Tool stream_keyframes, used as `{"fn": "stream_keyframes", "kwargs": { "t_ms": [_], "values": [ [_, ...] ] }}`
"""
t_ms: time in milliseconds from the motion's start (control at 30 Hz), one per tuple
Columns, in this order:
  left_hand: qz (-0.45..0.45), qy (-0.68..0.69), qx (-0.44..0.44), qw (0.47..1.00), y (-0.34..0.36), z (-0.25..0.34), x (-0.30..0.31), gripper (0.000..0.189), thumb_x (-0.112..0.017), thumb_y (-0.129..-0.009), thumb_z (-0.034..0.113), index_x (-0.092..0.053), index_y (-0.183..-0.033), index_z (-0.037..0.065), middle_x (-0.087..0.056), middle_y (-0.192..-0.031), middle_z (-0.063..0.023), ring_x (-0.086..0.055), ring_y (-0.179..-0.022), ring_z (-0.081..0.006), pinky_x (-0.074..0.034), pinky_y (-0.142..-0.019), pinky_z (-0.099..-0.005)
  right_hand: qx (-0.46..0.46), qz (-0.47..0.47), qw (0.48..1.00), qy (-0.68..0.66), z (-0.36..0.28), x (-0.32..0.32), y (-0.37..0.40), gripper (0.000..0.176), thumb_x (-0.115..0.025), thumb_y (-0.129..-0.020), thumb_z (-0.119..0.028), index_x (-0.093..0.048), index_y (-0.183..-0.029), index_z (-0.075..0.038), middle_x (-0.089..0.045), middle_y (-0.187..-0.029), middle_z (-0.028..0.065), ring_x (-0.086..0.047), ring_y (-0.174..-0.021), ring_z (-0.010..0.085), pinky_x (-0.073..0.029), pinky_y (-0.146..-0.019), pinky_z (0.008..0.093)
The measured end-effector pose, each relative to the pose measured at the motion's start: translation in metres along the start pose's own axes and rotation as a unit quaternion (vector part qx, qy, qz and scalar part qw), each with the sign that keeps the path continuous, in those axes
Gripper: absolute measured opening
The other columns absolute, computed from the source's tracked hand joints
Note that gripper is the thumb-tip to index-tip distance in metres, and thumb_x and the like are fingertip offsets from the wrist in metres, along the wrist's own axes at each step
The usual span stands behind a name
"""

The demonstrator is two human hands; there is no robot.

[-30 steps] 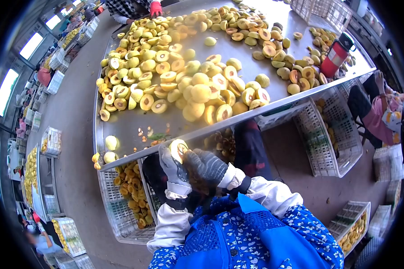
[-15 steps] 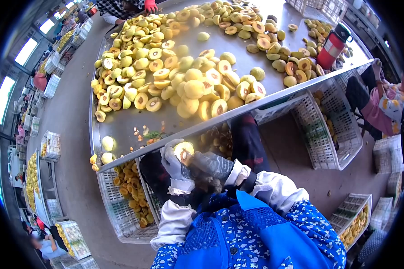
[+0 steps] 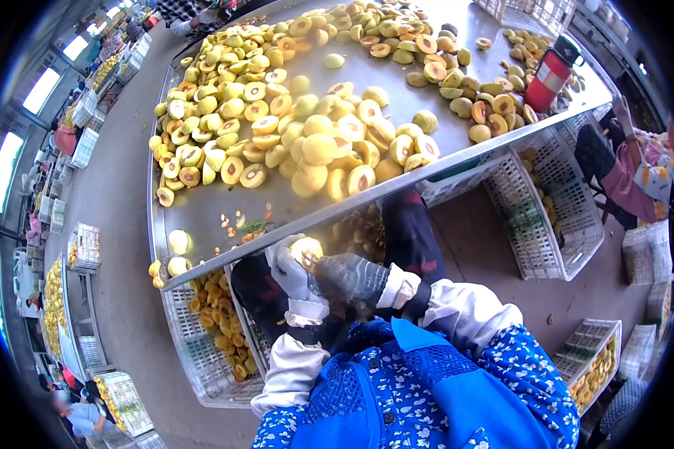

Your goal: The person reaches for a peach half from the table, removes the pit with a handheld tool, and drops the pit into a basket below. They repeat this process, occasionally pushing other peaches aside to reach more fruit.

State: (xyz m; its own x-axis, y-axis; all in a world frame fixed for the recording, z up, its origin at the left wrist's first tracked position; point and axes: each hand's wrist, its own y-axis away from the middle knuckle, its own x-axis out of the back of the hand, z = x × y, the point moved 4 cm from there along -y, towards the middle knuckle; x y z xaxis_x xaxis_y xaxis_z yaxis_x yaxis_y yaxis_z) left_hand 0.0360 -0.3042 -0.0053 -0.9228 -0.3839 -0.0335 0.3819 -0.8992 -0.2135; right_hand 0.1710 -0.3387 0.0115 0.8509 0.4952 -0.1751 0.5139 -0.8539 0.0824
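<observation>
In the head view my gloved left hand (image 3: pixel 283 266) is closed around a yellow peach half (image 3: pixel 307 249), its cut face with a brown centre turned toward my right hand. My right hand (image 3: pixel 354 275), in a grey glove, is curled with its fingertips against that cut face. Anything inside the right fingers is hidden by blur and haze. Just beyond both hands runs the front edge of a metal table (image 3: pixel 292 227). On it lies a large heap of peach halves (image 3: pixel 254 112), many showing brown pits or hollows.
Two pale fruit pieces (image 3: pixel 178 241) sit at the table's left corner, near loose pits (image 3: pixel 240 221). A red bottle (image 3: pixel 553 75) stands at the right. Below are a crate of peach halves (image 3: pixel 225 329) and another white crate (image 3: pixel 547 217). Co-workers sit around.
My view has shifted slightly. Both hands stay at the peach half, the right one working against its cut face. A co-worker's red-gloved hand at the far edge has moved.
</observation>
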Motion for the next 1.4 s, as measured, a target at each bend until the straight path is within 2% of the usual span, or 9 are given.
{"fn": "stream_keyframes", "kwargs": {
  "t_ms": [200, 467, 633, 700, 867, 1000, 1233, 1333, 1400],
  "values": [
    [0.038, -0.054, -0.083, 0.994, 0.004, 0.01, -0.005, 0.035, -0.042, -0.092, 0.025, -0.064, -0.082, -0.001, -0.062, -0.086, -0.0103, -0.057, -0.083, -0.0226, -0.044, -0.079, -0.0345, -0.07, 0.042, 0.994, -0.074, -0.014, -0.01, 0.007, 0.046, -0.039, -0.097, -0.045, -0.061, -0.091, -0.005, -0.055, -0.064, 0.0025, -0.045, -0.056, 0.0118, -0.039, -0.051, 0.0282],
    [-0.171, 0.036, -0.014, 0.985, -0.005, 0.023, -0.01, 0.04, -0.043, -0.091, 0.029, -0.063, -0.083, -0.004, -0.065, -0.083, -0.0099, -0.063, -0.07, -0.0194, -0.051, -0.067, -0.0297, -0.007, -0.053, 0.996, -0.069, 0.013, 0.007, 0.005, 0.051, -0.04, -0.094, -0.053, -0.057, -0.074, -0.009, -0.051, -0.057, -0.0006, -0.043, -0.044, 0.009, -0.034, -0.04, 0.0245],
    [-0.243, 0.056, 0.045, 0.967, -0.005, 0.034, -0.018, 0.034, -0.044, -0.09, 0.023, -0.064, -0.085, -0.004, -0.066, -0.082, -0.0083, -0.061, -0.071, -0.0154, -0.049, -0.066, -0.0261, -0.216, -0.103, 0.961, -0.141, -0.021, 0.016, 0.02, 0.054, -0.041, -0.091, -0.058, -0.054, -0.07, -0.01, -0.049, -0.053, -0.0002, -0.044, -0.041, 0.0086, -0.033, -0.037, 0.0232],
    [-0.192, 0.028, 0.045, 0.98, -0.007, 0.028, -0.019, 0.039, -0.042, -0.092, 0.028, -0.063, -0.084, -0.004, -0.065, -0.081, -0.0113, -0.064, -0.073, -0.0194, -0.051, -0.067, -0.0284, -0.147, -0.068, 0.974, -0.16, 0.002, 0.014, 0.012, 0.053, -0.043, -0.091, -0.058, -0.052, -0.071, -0.01, -0.048, -0.052, 0.0002, -0.042, -0.038, 0.0096, -0.032, -0.035, 0.0233],
    [-0.145, 0.268, 0.302, 0.903, 0.005, 0.019, -0.025, 0.036, -0.044, -0.094, 0.035, -0.058, -0.093, 0.002, -0.064, -0.081, -0.0139, -0.064, -0.067, -0.0246, -0.056, -0.063, -0.0349, -0.062, -0.025, 0.964, -0.258, 0.052, -0.01, -0.005, 0.049, -0.038, -0.094, -0.053, -0.05, -0.073, -0.011, -0.044, -0.046, 0.0009, -0.04, -0.035, 0.0122, -0.033, -0.034, 0.0269],
    [-0.072, 0.17, 0.264, 0.947, 0.007, 0.011, -0.015, 0.025, -0.05, -0.092, 0.025, -0.057, -0.087, 0.002, -0.064, -0.08, -0.016, -0.064, -0.059, -0.0258, -0.056, -0.052, -0.0342, 0.039, 0.038, 0.997, -0.054, 0.028, -0.014, 0.003, 0.051, -0.032, -0.097, -0.049, -0.052, -0.071, -0.01, -0.046, -0.044, 0.0032, -0.042, -0.033, 0.0146, -0.034, -0.034, 0.0288],
    [-0.102, 0.167, 0.195, 0.961, 0.01, 0.0, -0.017, 0.023, -0.05, -0.094, 0.019, -0.057, -0.086, -0.001, -0.065, -0.077, -0.0181, -0.065, -0.058, -0.026, -0.055, -0.049, -0.0319, -0.071, 0.006, 0.993, -0.093, 0.034, -0.004, 0.008, 0.056, -0.036, -0.094, -0.054, -0.059, -0.073, -0.007, -0.05, -0.05, 0.0022, -0.043, -0.034, 0.0132, -0.035, -0.034, 0.0275],
    [-0.242, 0.119, 0.159, 0.95, 0.01, 0.01, -0.021, 0.022, -0.051, -0.094, 0.018, -0.059, -0.087, -0.001, -0.067, -0.079, -0.0177, -0.065, -0.062, -0.0232, -0.054, -0.054, -0.0278, -0.195, -0.051, 0.971, -0.127, 0.036, 0.002, 0.02, 0.057, -0.04, -0.092, -0.056, -0.061, -0.073, -0.007, -0.05, -0.05, 0.0016, -0.045, -0.035, 0.0128, -0.035, -0.034, 0.0261],
    [-0.285, 0.093, 0.182, 0.937, 0.014, 0.01, -0.021, 0.017, -0.052, -0.091, 0.011, -0.062, -0.087, -0.001, -0.067, -0.079, -0.013, -0.064, -0.063, -0.0182, -0.052, -0.056, -0.0258, -0.258, -0.12, 0.959, -0.009, -0.003, 0.02, 0.034, 0.056, -0.042, -0.091, -0.058, -0.061, -0.076, -0.008, -0.052, -0.053, 0.002, -0.046, -0.036, 0.0115, -0.034, -0.033, 0.0243]
  ]
}}
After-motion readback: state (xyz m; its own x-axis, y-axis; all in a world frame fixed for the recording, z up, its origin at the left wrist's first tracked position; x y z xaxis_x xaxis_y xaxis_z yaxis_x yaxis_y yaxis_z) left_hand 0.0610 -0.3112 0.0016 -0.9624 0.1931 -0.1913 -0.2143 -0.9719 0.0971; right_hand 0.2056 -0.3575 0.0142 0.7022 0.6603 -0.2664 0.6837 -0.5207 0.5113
